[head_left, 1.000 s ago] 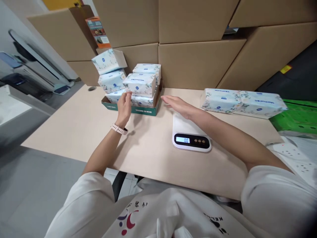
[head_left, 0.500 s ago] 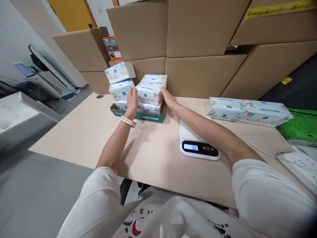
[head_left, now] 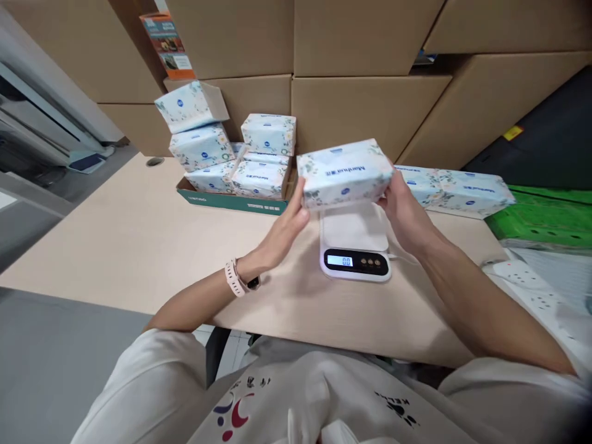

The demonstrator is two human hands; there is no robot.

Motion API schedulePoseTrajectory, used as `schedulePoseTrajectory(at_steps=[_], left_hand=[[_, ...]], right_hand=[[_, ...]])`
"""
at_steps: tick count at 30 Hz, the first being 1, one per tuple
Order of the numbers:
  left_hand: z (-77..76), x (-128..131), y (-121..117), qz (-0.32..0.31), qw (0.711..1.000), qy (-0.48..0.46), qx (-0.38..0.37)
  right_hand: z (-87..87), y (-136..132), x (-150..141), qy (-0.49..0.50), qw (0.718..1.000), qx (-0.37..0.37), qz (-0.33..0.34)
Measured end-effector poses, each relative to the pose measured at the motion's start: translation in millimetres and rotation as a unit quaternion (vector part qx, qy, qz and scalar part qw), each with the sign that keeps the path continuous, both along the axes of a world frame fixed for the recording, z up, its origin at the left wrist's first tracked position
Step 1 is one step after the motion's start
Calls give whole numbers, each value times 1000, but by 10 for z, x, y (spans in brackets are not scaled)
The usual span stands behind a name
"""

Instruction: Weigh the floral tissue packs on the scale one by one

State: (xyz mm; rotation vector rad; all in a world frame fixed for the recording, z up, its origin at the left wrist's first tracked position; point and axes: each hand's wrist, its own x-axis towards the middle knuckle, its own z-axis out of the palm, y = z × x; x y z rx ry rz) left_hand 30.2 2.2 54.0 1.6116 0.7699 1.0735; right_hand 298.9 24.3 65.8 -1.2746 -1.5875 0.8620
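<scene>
Between my two hands a floral-printed tissue pack (head_left: 345, 174) is held in the air over the kitchen scale (head_left: 355, 246), whose display reads 0.0. My left hand (head_left: 285, 227) grips the pack's left end, and my right hand (head_left: 404, 206) grips its right end, with some fingers hidden behind it. A gap shows between the pack and the scale's white platform. Left of my hands, a green shallow carton (head_left: 222, 200) holds several tissue packs stacked in two columns, the left column (head_left: 202, 147) leaning and taller.
Two more tissue packs (head_left: 474, 191) lie end to end at the right, partly behind my right hand. Large cardboard boxes (head_left: 361, 117) wall off the table's back. A green crate (head_left: 539, 216) and a white power strip (head_left: 520, 274) stand at the right edge.
Both hands have lifted one tissue pack off the right column in the carton and carried it right, over the scale. The head view has tilted down and shifted right.
</scene>
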Motion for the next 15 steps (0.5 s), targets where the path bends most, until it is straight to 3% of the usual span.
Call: schedulePoseTrajectory(at_steps=[2,5,10,15], left_hand=[[-142,132,-56,-55,998,26,-21],[-296,260,-42,-84,994,43,-52],[-392,302,-50,-63,995,57,-49],[-515,270,-157,6,996,46,-72]], right_hand=[[-182,-215,230,27,999,-29,-23],[-414,-409,389,40,995,-78,-53],[-506,-578,407,30,992,-118,-31],[-578,-694,565,4,995,-71,-71]])
